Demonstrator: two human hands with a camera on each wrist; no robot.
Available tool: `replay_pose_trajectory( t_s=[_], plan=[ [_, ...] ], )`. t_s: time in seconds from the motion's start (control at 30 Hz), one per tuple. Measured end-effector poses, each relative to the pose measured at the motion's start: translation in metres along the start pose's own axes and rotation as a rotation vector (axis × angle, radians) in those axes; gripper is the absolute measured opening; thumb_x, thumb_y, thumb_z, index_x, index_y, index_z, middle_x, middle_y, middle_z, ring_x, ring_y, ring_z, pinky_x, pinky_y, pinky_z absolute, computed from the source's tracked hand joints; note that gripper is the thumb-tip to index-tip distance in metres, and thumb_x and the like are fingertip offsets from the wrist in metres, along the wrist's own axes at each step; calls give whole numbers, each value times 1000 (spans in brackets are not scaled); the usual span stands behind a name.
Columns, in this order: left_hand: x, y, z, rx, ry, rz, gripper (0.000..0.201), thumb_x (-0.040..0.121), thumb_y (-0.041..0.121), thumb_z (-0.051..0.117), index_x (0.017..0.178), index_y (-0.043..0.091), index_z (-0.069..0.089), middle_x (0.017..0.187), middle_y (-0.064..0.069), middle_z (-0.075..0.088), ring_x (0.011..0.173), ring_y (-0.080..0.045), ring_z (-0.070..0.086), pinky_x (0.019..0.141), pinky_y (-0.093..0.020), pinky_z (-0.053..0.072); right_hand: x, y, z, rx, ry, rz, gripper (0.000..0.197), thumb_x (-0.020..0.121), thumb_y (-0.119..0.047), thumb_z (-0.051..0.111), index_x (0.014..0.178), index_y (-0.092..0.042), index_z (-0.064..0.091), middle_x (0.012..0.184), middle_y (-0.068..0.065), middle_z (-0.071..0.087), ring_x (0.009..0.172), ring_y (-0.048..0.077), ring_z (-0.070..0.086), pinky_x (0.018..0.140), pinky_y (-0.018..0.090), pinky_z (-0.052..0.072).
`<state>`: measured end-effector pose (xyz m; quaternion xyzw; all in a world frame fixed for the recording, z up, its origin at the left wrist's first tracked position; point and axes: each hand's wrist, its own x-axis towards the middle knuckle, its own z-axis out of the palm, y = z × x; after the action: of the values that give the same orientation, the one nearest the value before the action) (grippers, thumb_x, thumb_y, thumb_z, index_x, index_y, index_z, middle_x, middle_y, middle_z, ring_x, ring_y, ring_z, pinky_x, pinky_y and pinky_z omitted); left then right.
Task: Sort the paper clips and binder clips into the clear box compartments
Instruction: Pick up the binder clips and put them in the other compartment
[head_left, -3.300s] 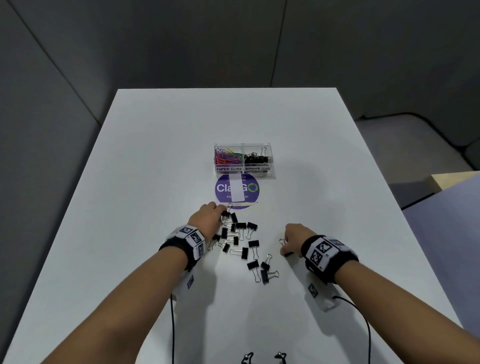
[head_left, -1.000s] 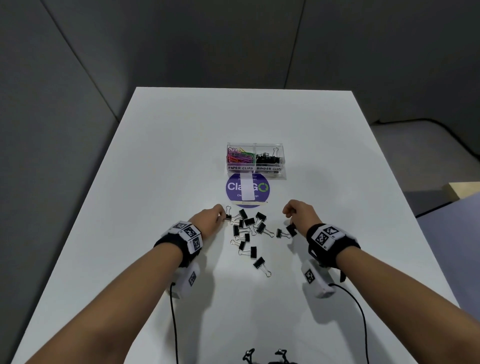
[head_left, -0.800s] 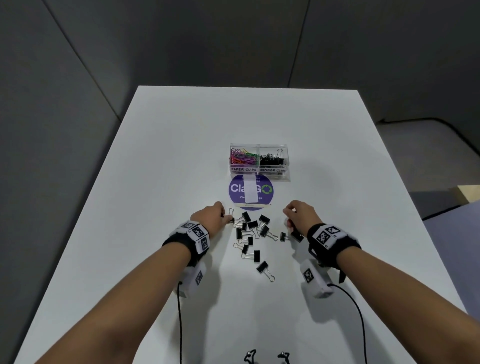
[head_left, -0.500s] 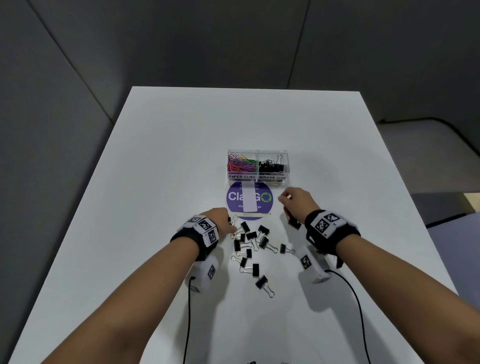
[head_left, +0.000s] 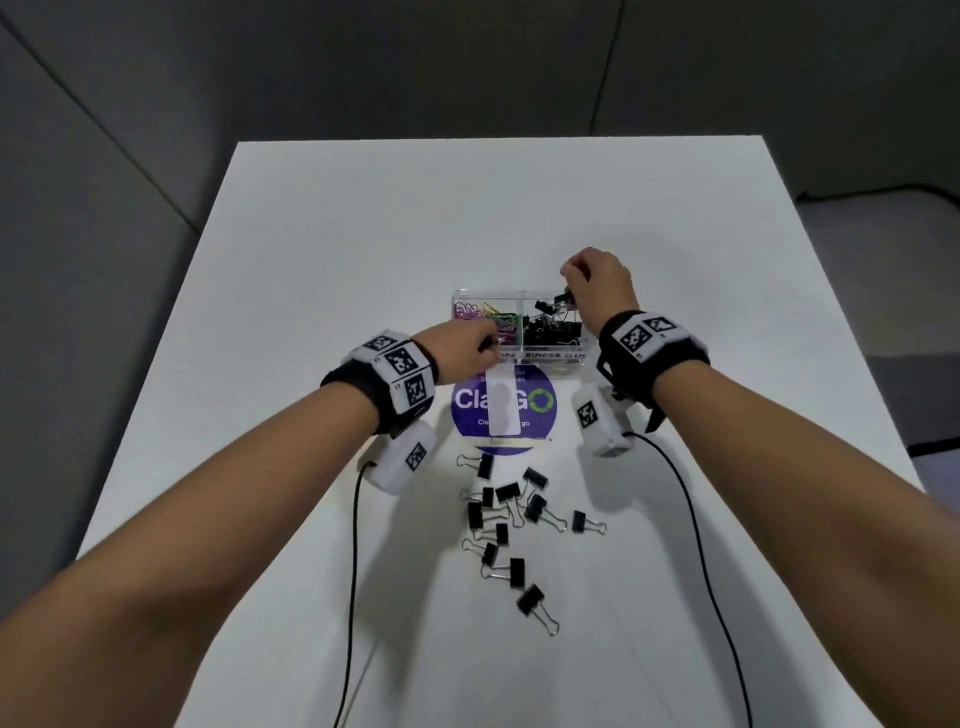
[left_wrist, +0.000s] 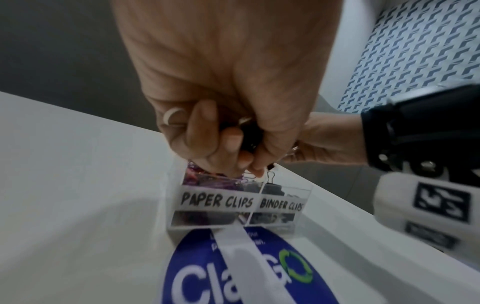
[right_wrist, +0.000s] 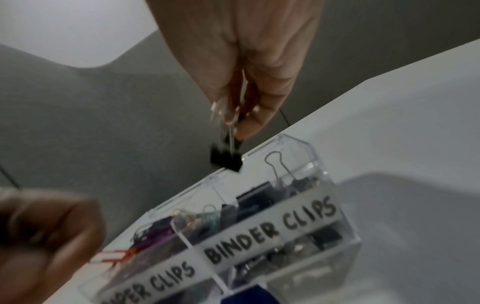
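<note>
Both hands (head_left: 597, 283) hold binder clips (right_wrist: 225, 157) above clear box (head_left: 519, 325).

A white table (head_left: 322, 270) fills the middle; a round purple sticker (head_left: 540, 415) sits near its centre under a white strip (head_left: 504, 410), grey walls (head_left: 363, 62) toward twelve o'clock

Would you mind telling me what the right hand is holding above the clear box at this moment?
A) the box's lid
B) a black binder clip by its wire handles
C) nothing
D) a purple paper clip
B: in the right wrist view the right hand pinches the wire handles of a black binder clip, which hangs above the box.
</note>
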<state>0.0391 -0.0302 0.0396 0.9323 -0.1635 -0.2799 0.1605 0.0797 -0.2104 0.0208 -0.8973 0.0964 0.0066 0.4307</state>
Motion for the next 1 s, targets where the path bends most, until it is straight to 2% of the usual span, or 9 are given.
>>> replay_pose_trajectory(
  t_s=[0.07, 0.13, 0.2, 0.27, 0.37, 0.53, 0.7, 0.87, 1.0],
  plan=[
    [13, 8, -5, 5, 50, 28, 28, 99, 19, 40, 119, 6, 54, 114, -13, 64, 94, -25, 56, 77, -28, 40, -6, 10, 5, -18, -37, -28, 22, 93, -7, 47, 98, 7, 62, 97, 20, 60, 96, 38, 62, 87, 50, 53],
    [26, 17, -6, 13, 90, 54, 27, 97, 17, 42, 118, 7, 56, 118, -12, 63, 99, -26, 57, 81, -28, 41, -14, 19, 2, -37, -32, -70, 20, 93, -9, 49, 97, 5, 63, 100, 20, 60, 98, 35, 61, 89, 38, 51],
    [39, 28, -6, 21, 112, 82, 27, 96, 14, 43, 119, 5, 55, 121, -14, 61, 104, -27, 57, 84, -30, 43, -23, 27, -5, -65, 16, -109, 20, 94, -11, 50, 99, 3, 63, 105, 20, 61, 98, 30, 59, 82, 22, 40],
    [51, 37, -4, 27, 129, 105, 28, 95, 12, 45, 120, 5, 55, 124, -15, 58, 110, -30, 57, 91, -36, 46, -34, 36, -13, -52, 50, -117, 19, 94, -12, 51, 99, 2, 63, 106, 18, 62, 92, 24, 56, 80, 19, 37],
    [62, 47, 0, 3, 150, 109, 32, 93, 10, 50, 125, 9, 53, 128, -15, 51, 113, -30, 56, 93, -35, 45, -57, 50, -20, -67, 25, -117, 17, 94, -13, 52, 97, 1, 63, 102, 16, 61, 86, 14, 51, 78, 21, 39],
    [52, 53, 1, -45, 173, 125, 48, 94, 16, 54, 140, 14, 40, 137, -11, 46, 120, -26, 53, 97, -33, 43, -91, 69, -23, -116, -88, -89, 16, 93, -12, 53, 96, 0, 64, 99, 14, 62, 83, 15, 51, 78, 23, 39],
    [12, 40, 9, 67, 214, 164, 29, 97, 16, 46, 123, 17, 58, 123, -2, 60, 112, -21, 58, 84, -27, 42, -120, 75, -22, -174, -238, -83, 16, 93, -13, 53, 97, -3, 65, 94, 5, 58, 83, 17, 52, 79, 27, 43],
    [-29, 7, 52, 252, -47, 154, 42, 93, 11, 43, 129, 29, 54, 130, 4, 56, 118, -16, 55, 88, -28, 47, -155, 80, -14, -357, -567, -93, 23, 88, -23, 60, 108, -10, 61, 105, 5, 59, 93, 18, 57, 87, 32, 47],
    [-53, -11, 81, 326, -107, 193, 52, 93, 15, 47, 143, 29, 39, 144, 4, 42, 132, -18, 44, 97, -35, 48, -179, 82, -5, -472, -574, -123, 36, 83, -29, 64, 114, -13, 58, 116, 5, 55, 107, 21, 53, 89, 33, 46]
  ],
)
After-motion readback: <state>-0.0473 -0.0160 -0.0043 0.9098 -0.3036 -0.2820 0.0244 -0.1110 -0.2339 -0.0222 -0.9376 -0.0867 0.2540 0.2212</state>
